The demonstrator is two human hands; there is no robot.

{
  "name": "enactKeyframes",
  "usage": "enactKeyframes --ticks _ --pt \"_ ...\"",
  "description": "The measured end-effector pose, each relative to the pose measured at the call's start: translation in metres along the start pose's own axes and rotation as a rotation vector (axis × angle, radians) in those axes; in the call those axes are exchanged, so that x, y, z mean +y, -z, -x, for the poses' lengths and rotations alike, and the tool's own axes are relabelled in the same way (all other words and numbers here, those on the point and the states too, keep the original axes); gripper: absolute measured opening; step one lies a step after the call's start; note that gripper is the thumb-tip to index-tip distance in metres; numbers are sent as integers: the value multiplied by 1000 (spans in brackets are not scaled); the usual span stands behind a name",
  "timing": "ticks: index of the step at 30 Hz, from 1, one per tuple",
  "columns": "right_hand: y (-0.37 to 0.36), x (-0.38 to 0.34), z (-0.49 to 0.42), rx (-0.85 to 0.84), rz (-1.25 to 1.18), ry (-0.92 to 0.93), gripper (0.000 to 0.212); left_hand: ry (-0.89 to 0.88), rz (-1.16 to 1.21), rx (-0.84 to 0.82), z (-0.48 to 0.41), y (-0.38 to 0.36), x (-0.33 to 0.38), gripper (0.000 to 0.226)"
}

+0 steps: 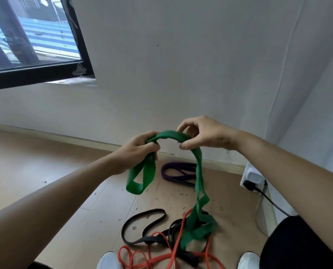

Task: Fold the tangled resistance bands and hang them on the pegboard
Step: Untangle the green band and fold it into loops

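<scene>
A wide green resistance band [199, 171] arches between both hands at mid-frame. My left hand [136, 152] grips one end, from which a folded loop hangs down. My right hand [202, 134] pinches the band at the top of the arch. The band's long tail drops to the floor into a tangle with a black band [140, 222] and an orange band [161, 257]. A purple band [179, 172] lies folded on the floor near the wall. No pegboard is in view.
White wall ahead with a baseboard. A dark-framed window [45, 70] at upper left. A white power strip [254, 176] with a black plug and cable at right. My two white shoes [109, 261] stand at the bottom edge beside the tangle. Small debris dots the floor.
</scene>
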State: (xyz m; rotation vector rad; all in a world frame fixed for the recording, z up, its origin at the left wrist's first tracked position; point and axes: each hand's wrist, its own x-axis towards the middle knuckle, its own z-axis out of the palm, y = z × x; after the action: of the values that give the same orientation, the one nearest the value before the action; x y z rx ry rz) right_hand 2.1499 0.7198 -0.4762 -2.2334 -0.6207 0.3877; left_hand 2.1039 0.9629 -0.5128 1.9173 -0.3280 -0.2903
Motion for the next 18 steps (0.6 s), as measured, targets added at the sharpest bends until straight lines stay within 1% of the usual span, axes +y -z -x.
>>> enactKeyframes --ticks 1,3,7,9,11,13,15,17,18 --pt "-3 -2 0 -28 37 -1 34 -9 -54 -23 -1 -2 3 29" --pt "-14 -6 0 -71 26 6 37 3 -128 -48 -2 -9 8 26" --pt "-31 0 -5 27 -130 21 41 8 -172 28 -7 -15 8 24" --pt "-34 3 -6 45 -179 35 37 -12 -217 42 -8 -14 7 27" --pt "-30 6 -6 33 -279 55 31 3 -214 -19 -5 -10 2 32" --pt "-22 9 -6 40 -384 78 29 64 -211 -105 -2 -1 -7 30" --pt "-14 14 -5 92 -487 78 34 131 -192 -128 0 8 -19 23" --pt "-7 19 -6 177 -549 46 39 159 -154 -127 2 15 -26 27" --pt "-5 22 -6 218 -566 28 38 144 -129 -136 3 17 -27 29"
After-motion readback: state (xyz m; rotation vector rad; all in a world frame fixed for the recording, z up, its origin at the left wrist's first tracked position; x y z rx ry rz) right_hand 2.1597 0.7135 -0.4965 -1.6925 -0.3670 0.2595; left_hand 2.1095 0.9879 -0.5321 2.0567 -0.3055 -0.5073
